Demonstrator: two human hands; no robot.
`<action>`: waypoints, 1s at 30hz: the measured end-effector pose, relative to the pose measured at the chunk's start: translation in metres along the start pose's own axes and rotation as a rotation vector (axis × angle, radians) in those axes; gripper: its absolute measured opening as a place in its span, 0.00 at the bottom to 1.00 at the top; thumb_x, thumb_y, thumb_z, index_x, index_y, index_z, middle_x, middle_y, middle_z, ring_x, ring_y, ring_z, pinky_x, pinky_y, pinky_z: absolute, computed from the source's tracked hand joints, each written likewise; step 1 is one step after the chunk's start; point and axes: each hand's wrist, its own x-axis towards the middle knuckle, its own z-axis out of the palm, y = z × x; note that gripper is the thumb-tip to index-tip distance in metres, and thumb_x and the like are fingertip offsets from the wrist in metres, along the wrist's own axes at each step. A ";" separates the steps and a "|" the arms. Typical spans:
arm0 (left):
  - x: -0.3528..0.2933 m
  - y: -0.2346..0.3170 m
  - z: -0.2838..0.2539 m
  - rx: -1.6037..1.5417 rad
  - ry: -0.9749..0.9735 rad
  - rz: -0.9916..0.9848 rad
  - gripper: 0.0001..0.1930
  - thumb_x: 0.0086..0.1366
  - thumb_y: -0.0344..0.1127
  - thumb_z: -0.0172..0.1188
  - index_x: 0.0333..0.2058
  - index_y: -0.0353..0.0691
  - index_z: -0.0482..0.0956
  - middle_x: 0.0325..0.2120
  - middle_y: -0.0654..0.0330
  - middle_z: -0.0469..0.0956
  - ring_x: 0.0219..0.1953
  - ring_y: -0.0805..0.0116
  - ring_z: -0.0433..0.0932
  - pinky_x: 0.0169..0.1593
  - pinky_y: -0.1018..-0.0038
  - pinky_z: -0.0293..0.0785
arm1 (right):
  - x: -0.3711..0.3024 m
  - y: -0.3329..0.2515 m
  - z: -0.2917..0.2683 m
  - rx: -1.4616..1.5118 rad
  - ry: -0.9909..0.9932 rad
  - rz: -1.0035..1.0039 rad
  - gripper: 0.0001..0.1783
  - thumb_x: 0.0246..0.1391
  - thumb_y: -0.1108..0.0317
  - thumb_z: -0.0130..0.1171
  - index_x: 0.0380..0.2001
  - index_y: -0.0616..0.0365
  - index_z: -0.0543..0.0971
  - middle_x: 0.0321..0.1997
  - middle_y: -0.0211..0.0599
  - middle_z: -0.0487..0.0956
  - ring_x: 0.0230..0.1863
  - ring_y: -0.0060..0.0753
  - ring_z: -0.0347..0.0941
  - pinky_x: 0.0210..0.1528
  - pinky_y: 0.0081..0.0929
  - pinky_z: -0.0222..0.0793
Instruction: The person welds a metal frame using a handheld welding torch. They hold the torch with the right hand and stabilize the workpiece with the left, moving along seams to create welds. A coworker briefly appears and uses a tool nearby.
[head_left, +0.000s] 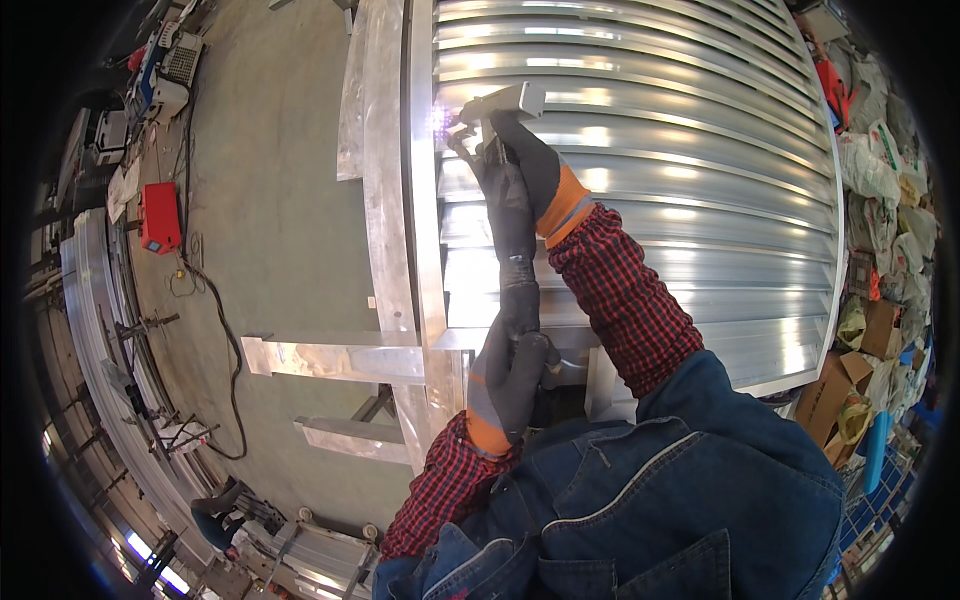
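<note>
My right hand [535, 165], in a dark glove with an orange cuff, grips a welding torch [520, 98] with a pale, boxy body. A violet-white glow shows at the torch's tip, by the metal frame bar [426, 200] along the left edge of a louvred metal panel [680, 215]. From the torch a black wrapped cable [518, 275] runs back toward me over the slats. My left hand [508, 380], gloved likewise, is closed around this cable near the panel's near edge. The torch's handle is mostly hidden by the right glove.
Metal crossbars [330, 357] jut out left of the frame. On the floor at left stand a red box-shaped unit [160, 217] and a dark cable [235, 350]. Long metal profiles [95, 290] lie farther left. Bags and a cardboard box [835, 395] crowd the right side. Another person [212, 520] is at lower left.
</note>
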 end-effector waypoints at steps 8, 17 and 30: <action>-0.006 -0.002 0.004 0.075 0.011 0.025 0.18 0.80 0.46 0.48 0.48 0.37 0.76 0.33 0.59 0.82 0.28 0.72 0.81 0.32 0.73 0.77 | -0.005 -0.005 -0.005 -0.025 -0.061 0.119 0.31 0.78 0.43 0.48 0.63 0.59 0.74 0.49 0.34 0.81 0.46 0.20 0.78 0.46 0.21 0.79; -0.013 -0.001 0.005 0.036 -0.002 0.016 0.17 0.79 0.38 0.52 0.57 0.32 0.73 0.32 0.58 0.81 0.28 0.72 0.78 0.35 0.71 0.75 | -0.022 -0.012 0.018 0.014 0.021 0.094 0.27 0.73 0.45 0.57 0.54 0.61 0.78 0.40 0.35 0.82 0.35 0.24 0.79 0.34 0.24 0.78; -0.022 -0.006 0.004 0.036 0.009 0.016 0.16 0.78 0.38 0.52 0.54 0.32 0.74 0.32 0.56 0.82 0.28 0.70 0.80 0.34 0.70 0.76 | -0.037 -0.014 0.037 -0.120 0.060 -0.017 0.26 0.72 0.48 0.60 0.55 0.62 0.77 0.40 0.36 0.84 0.34 0.25 0.80 0.35 0.25 0.79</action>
